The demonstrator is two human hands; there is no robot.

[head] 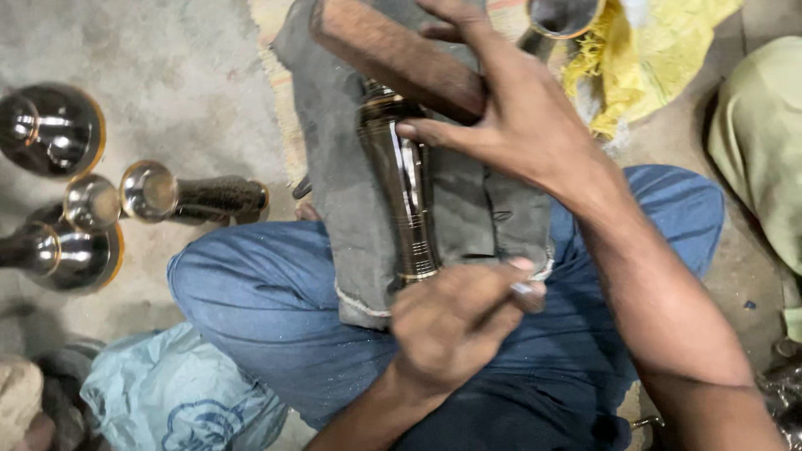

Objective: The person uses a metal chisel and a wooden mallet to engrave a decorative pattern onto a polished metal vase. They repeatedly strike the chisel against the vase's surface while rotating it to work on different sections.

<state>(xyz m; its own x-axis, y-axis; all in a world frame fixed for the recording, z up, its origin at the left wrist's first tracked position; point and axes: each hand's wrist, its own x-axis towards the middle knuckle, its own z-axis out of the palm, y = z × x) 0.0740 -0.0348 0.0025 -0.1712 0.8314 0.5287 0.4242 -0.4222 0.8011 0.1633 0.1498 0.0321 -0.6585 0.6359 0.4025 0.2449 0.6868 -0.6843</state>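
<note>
A dark, ringed metal stem [408, 196] lies lengthwise on a grey cloth [334, 167] spread over my blue-jeaned lap. My right hand [518, 117] reaches across from the right, its fingers over a brown wooden bar [388, 52] that crosses the stem's far end and its thumb pressed against the stem. At the stem's near end, my left hand [447, 321] is closed around a small metal tool [529, 294] whose shiny tip pokes out to the right.
Polished metal bowl-shaped and stemmed pieces [52, 129] [150, 190] [71, 255] stand on the concrete floor at left. A pale blue plastic bag [167, 397] lies at lower left. A yellow cloth [639, 54] and a metal cup rim [564, 15] are at top right, green fabric [764, 142] at far right.
</note>
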